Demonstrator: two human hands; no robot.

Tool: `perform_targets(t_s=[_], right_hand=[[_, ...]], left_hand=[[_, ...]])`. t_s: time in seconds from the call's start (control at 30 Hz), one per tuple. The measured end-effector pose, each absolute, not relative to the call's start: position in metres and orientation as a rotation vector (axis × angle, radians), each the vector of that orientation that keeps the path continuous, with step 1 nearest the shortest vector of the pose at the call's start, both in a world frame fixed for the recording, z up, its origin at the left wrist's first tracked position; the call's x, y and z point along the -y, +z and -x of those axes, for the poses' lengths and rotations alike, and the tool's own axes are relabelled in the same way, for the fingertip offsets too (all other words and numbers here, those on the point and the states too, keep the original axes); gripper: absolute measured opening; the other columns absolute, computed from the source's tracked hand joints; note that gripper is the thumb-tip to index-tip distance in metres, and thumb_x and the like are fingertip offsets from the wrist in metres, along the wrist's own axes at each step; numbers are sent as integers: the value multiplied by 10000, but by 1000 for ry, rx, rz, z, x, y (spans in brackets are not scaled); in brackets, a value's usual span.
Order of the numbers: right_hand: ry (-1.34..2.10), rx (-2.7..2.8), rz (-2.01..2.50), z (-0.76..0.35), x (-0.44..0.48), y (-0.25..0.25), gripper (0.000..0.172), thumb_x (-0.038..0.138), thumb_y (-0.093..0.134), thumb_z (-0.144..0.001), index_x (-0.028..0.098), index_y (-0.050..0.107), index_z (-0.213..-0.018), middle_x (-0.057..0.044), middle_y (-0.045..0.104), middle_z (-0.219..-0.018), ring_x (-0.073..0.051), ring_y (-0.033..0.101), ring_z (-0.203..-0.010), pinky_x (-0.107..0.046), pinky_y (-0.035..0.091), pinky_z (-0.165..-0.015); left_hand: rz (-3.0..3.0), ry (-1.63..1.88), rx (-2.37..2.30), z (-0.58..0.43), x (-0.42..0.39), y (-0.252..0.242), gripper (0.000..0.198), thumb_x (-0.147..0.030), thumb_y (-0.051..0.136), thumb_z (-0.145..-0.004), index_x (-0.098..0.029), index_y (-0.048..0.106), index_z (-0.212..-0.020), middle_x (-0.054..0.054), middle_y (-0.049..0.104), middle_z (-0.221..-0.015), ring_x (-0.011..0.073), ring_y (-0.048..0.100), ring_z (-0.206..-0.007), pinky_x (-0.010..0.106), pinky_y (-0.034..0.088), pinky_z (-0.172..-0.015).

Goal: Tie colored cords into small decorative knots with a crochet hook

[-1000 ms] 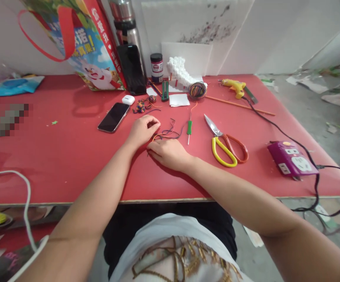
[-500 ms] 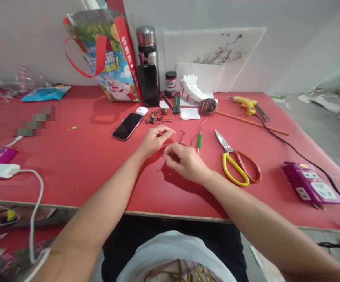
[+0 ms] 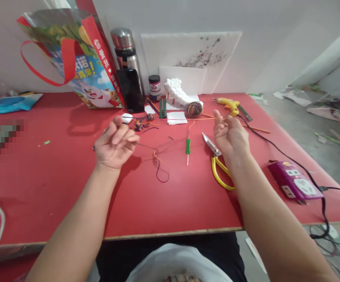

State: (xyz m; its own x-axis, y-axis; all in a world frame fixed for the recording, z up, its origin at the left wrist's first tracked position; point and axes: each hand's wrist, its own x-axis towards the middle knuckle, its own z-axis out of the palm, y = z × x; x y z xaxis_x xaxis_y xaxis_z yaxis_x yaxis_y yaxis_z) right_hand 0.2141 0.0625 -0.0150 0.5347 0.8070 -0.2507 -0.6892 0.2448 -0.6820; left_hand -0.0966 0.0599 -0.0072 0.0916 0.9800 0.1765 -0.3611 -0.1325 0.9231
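Note:
A thin multicoloured thread is stretched above the table, dark at the left and orange at the right. Its left end runs to my left hand, closed with curled fingers. At the other side, my right hand pinches the thread between thumb and finger. A loose tail of thread trails from the left hand onto the red table. Between the hands lies a green-handled tool with a thin metal shaft. Scissors with yellow grips lie under my right forearm, which hides part of them.
Behind are a ball of yarn, a white knobbly object, a jar, an upright phone and a printed bag. A yellow glue gun and its cable lie right, near a purple power strip.
My hands were close together over the table middle. They have moved apart and upward, drawing the thread out between them. The head view has turned slightly right.

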Motion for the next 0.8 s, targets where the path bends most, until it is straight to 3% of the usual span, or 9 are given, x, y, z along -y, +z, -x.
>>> perform_targets(t_s=[0.13,0.3,0.37,0.43,0.5,0.57,0.6,0.7,0.8], right_hand=[[773,115,811,-250,-63,-7,327,139,391,-1097,190,520,-801,-12,683,-883,-65,741,-775,-131,597,-594],[672,91,826,-262,-60,2,382,176,351,-1144,207,484,-788,37,633,-816,-31,595,-556,-105,486,-452],[745,185,837,-249,-61,0,381,158,382,-1138,195,491,-775,55,617,-740,-16,500,-472,-91,436,-425],[852,288,864,-228,-59,-6,363,134,455,-1110,183,512,-755,76,572,-632,-12,446,-424,-84,406,-421],[956,373,893,-206,-55,-14,324,100,575,-1035,176,546,-721,67,574,-568,-26,459,-402,-107,402,-409],[1064,680,921,-190,-46,-19,237,196,754,-943,182,600,-763,65,624,-572,-38,501,-397,-124,390,-395],[1137,844,894,-185,-41,-19,236,268,823,-894,183,628,-792,57,654,-583,-44,518,-394,-131,382,-387],[1587,1414,814,-180,-25,-13,316,477,815,-884,178,727,-934,-35,789,-748,-82,567,-381,-189,378,-360],[1559,1697,937,-184,-20,-11,289,450,764,-907,161,772,-924,-57,795,-787,-81,559,-393,-221,404,-396]], left_hand=[[-1048,1572,-685,117,-70,0,243,-446,608,-1033,-389,794,-887,-27,107,-622,170,115,-565,235,402,-517],[-813,1731,-440,136,-76,10,593,-450,296,-1159,-347,790,-848,-40,341,-523,122,140,-482,113,287,-364],[-856,1620,-377,135,-74,9,589,-513,374,-1134,-326,788,-759,-43,349,-476,91,152,-434,117,261,-328],[-1051,1291,-402,124,-68,4,446,-575,620,-1017,-307,799,-708,-36,363,-459,78,251,-409,170,289,-331],[-1340,949,-531,105,-59,-4,409,-612,776,-883,-251,801,-692,14,542,-533,106,444,-447,239,365,-387],[-1610,649,-727,82,-50,-14,437,-596,768,-899,-196,816,-730,84,713,-678,161,624,-589,301,498,-554],[-1721,606,-815,73,-46,-19,471,-599,754,-910,-180,791,-699,89,737,-707,172,660,-642,312,524,-631],[-1982,775,-986,58,-45,-33,601,-579,643,-978,-182,626,-528,46,647,-582,153,623,-602,290,484,-641],[-2109,928,-1161,62,-54,-43,522,-490,637,-982,-189,624,-555,22,626,-609,142,591,-597,285,460,-639]])
